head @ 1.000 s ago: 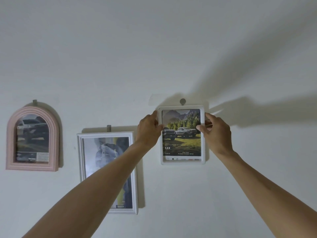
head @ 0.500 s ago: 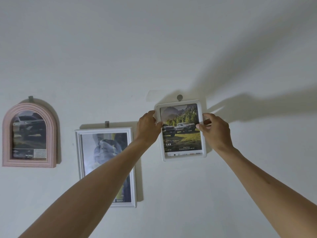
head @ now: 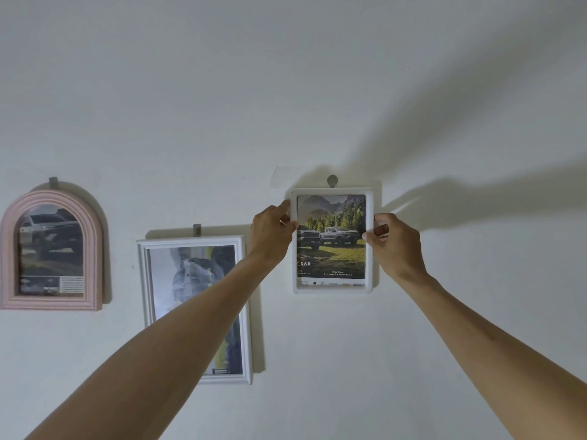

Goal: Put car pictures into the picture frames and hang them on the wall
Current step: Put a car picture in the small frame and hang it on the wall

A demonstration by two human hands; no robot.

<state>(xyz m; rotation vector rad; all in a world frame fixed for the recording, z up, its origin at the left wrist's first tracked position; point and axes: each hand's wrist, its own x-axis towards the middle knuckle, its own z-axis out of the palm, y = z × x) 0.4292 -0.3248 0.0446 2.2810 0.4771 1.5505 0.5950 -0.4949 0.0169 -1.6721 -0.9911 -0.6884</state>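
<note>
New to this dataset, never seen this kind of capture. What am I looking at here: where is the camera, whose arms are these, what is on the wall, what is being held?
There is no robot here. A person wears one wide-angle camera on the head, so the single view looks along their own bare arms at a white wall.

Both hands are on the small white rounded-corner frame with the pickup-truck picture. The left hand grips its left edge and the right hand grips its right edge, thumbs on the front. The frame sits just under a grey wall hook; whether it already hangs on it cannot be told.

Two more frames are on the wall to the left, each below its own hook: a pink arched frame with a car picture and a tall white rectangular frame, whose glass shows a reflection.
</note>
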